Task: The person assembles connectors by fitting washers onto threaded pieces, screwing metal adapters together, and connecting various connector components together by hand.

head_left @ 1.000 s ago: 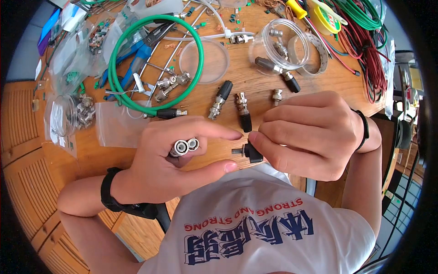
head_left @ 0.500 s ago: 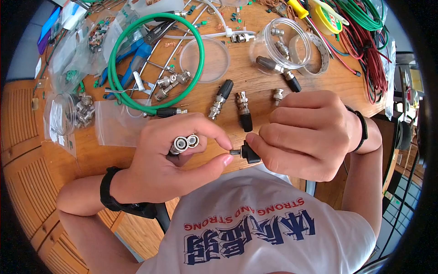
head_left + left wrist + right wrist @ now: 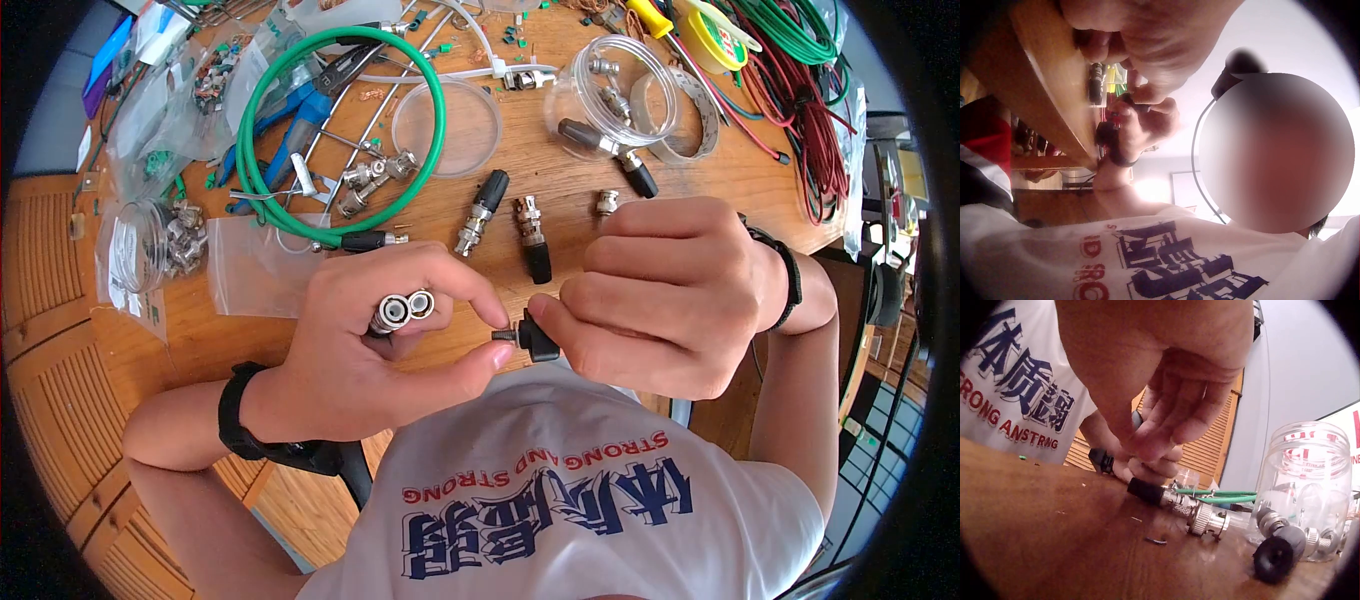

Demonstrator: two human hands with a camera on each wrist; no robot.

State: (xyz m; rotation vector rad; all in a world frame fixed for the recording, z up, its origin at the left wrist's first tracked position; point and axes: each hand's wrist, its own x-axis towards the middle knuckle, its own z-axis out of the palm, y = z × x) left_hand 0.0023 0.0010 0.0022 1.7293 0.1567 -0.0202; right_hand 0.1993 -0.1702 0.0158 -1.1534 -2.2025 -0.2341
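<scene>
My white shirt (image 3: pixel 540 470) is nearest me, and just past it I have both hands in front of me over the wooden table (image 3: pixel 420 365). My left hand (image 3: pixel 350 345) has its inner fingers curled round two silver connectors (image 3: pixel 393 312), open ends facing up, while its thumb and forefinger close on the threaded metal end (image 3: pixel 504 336) of a black piece (image 3: pixel 541 338). My right hand (image 3: pixel 665 300) grasps that piece by its black body between thumb and forefinger, the other fingers folded in; I can't tell if they hold anything else. So the black piece sits between my two hands, lying sideways. Beyond them a black-and-silver connector (image 3: pixel 534 240) lies on the wood, with another one (image 3: pixel 482 212) to its left and a small silver connector (image 3: pixel 607 201) to its right, near my knuckles. Further off, the looped green cable (image 3: pixel 439 115) is on the left, partly over a blue-handled tool (image 3: pixel 303 128), with a clear round lid (image 3: pixel 455 130) beside it; a clear jar (image 3: pixel 640 110) with connectors in it is on the right. Farthest are a yellow reel (image 3: pixel 710 48) and bundled red wires (image 3: pixel 808 145).
</scene>
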